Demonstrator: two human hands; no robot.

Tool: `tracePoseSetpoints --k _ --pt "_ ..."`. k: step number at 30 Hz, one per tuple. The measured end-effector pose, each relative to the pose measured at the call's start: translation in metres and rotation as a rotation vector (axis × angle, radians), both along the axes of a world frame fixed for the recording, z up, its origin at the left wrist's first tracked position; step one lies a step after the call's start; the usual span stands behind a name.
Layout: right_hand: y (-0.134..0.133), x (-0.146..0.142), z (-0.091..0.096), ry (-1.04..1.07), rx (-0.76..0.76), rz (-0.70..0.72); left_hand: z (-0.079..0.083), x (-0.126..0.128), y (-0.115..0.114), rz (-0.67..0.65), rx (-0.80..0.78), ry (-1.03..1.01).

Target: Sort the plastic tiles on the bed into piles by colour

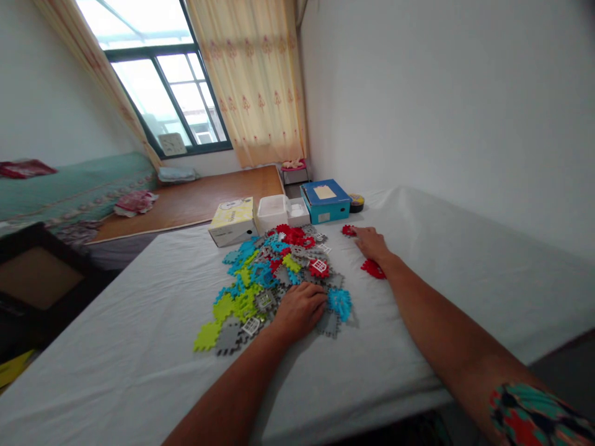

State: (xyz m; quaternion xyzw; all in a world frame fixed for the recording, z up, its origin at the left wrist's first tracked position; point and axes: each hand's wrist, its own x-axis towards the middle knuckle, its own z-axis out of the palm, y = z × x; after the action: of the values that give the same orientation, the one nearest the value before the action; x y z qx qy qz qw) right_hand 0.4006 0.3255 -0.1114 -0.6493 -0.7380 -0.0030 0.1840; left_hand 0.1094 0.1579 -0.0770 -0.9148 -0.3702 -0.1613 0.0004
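Observation:
A heap of flat plastic building pieces (263,275) with toothed edges, in red, blue, lime green and grey, lies on the white-covered table. My left hand (301,310) rests palm down on the near right of the heap, its fingers spread lightly over grey pieces beside a blue piece (340,302). To the right of the heap, my right hand (373,244) reaches forward with its fingertips closed on the edge of a small red building piece (348,230) at the tabletop. A second red piece (372,268) lies partly hidden beneath my right wrist.
Behind the heap stand a yellow box (235,223), a clear plastic container (273,207), a small white box (298,214) and a blue box (326,201). A roll of tape (356,203) is beside the blue box. The wall (441,111) runs along the right.

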Motion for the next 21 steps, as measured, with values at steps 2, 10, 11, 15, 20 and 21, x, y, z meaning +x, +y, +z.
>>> tracePoseSetpoints --k 2,10,11,15,20,21 --pt "-0.003 0.001 0.004 -0.017 0.022 -0.012 0.0 0.0 0.0 0.002 0.002 -0.003" --pt "-0.009 0.002 0.02 0.046 0.134 -0.078 0.0 0.0 0.001 -0.008 0.007 -0.017" --pt "-0.011 0.004 0.026 0.082 0.151 -0.067 0.0 0.0 0.001 -0.009 0.006 -0.017" --pt "-0.028 0.019 0.048 0.249 -0.003 0.098 -0.001 0.0 0.001 -0.018 0.013 -0.027" --pt "-0.075 0.039 0.055 0.165 -0.218 0.215 -0.001 0.0 0.002 -0.022 0.021 -0.048" --pt "-0.085 0.041 0.053 0.144 -0.217 0.218 -0.001 0.0 0.002 -0.022 0.022 -0.051"
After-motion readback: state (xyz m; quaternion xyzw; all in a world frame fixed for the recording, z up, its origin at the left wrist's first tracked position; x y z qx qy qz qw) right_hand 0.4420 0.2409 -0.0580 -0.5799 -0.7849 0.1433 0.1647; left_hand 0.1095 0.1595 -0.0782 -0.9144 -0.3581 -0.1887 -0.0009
